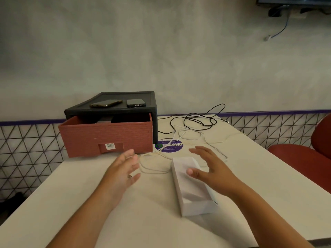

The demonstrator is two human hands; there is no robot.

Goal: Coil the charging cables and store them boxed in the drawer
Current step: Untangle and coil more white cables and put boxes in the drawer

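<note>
A white open box (192,192) lies on the white table, right of centre. My right hand (210,169) hovers over its far end with fingers spread, holding nothing. My left hand (123,169) is raised left of the box, fingers straight, also holding nothing. A white charging cable (188,138) sprawls loose on the table between and beyond my hands. A black cable (198,120) lies tangled further back. The red-brown drawer (107,135) stands pulled out of its black cabinet (114,108) at the back left.
Two phones (106,103) (136,102) lie on top of the cabinet. A round purple sticker (169,146) marks the table beside the drawer. A red chair (302,156) stands at the right edge. A wire lattice lines the wall behind the table.
</note>
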